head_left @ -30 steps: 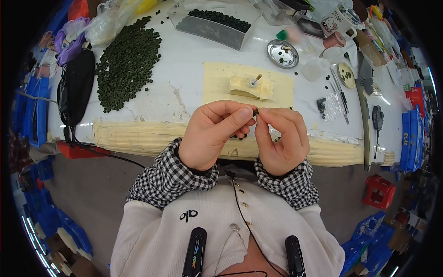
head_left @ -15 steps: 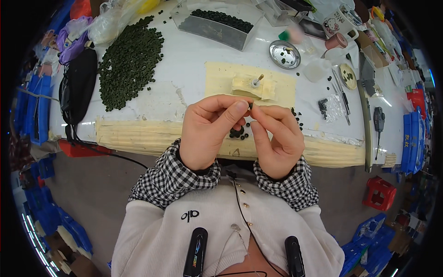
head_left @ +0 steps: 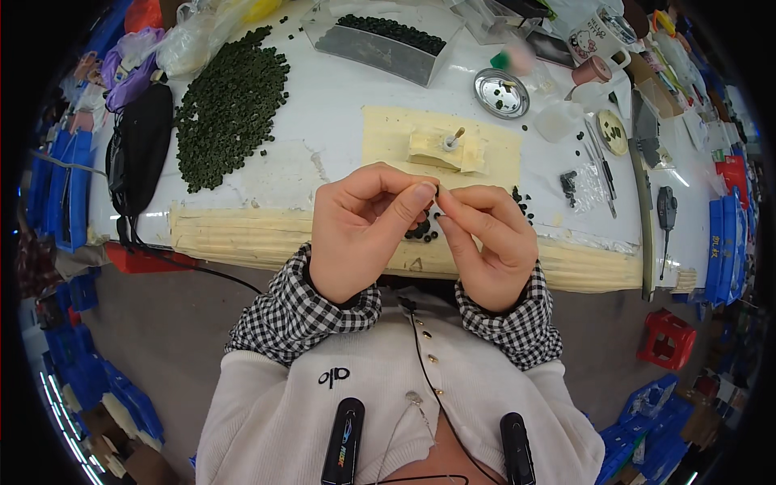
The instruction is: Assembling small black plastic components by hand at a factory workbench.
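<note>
Over the table's near edge, my left hand [head_left: 352, 234] pinches a small dark bead-like piece [head_left: 437, 191] between thumb and forefinger. My right hand [head_left: 493, 242] meets it from the other side, fingers curled and a fingertip against the piece; its thumb sits lower. Several dark round beads [head_left: 425, 236] lie on the table between and below my hands, partly hidden by my left fingers. Just beyond my hands, a cream block [head_left: 432, 151] with a short upright peg [head_left: 455, 139] rests on a yellow sheet [head_left: 388, 121].
A big heap of dark green pieces [head_left: 230, 113] spreads at the left, beside a black pouch [head_left: 148, 145]. A clear tray [head_left: 380, 58] of dark beads stands at the back. To the right are a round metal dish [head_left: 501, 93], tweezers [head_left: 602, 174] and a mug [head_left: 598, 36].
My hands stay together at the piece. The right hand has shifted slightly to the right, and its thumb has moved a little. The whole view has shifted slightly.
</note>
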### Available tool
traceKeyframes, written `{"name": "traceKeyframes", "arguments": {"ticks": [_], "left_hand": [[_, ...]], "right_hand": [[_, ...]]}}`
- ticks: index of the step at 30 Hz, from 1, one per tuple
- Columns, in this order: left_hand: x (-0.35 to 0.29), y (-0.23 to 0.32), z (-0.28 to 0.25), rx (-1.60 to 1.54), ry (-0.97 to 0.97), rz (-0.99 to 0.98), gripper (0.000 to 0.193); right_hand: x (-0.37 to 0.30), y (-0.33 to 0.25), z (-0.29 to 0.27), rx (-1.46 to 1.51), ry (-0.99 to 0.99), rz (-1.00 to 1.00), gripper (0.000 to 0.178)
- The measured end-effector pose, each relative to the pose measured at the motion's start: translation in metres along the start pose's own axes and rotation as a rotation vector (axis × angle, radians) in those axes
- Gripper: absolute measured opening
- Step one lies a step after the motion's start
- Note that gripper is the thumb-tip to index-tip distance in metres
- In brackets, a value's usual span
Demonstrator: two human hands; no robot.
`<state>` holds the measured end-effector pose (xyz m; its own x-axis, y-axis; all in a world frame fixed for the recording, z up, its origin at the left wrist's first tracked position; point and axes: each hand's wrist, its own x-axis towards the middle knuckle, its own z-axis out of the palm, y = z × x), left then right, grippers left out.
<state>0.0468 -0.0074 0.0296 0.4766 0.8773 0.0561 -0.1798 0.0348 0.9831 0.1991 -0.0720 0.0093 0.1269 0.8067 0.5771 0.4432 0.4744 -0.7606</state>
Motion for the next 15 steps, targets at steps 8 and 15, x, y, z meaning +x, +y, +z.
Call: {"name": "traceKeyframes", "arguments": {"ticks": [8, 15], "left_hand": [[0.004, -0.006, -0.008, -0.174, -0.064, -0.191, 0.021], [0.002, -0.005, -0.004, -0.125, -0.059, -0.086, 0.02]], "right_hand": [[0.001, 0.001, 0.002, -0.216, 0.035, -0.155, 0.035], [0.001, -0.002, -0.002, -0.118, 0.024, -0.051, 0.034]]}}
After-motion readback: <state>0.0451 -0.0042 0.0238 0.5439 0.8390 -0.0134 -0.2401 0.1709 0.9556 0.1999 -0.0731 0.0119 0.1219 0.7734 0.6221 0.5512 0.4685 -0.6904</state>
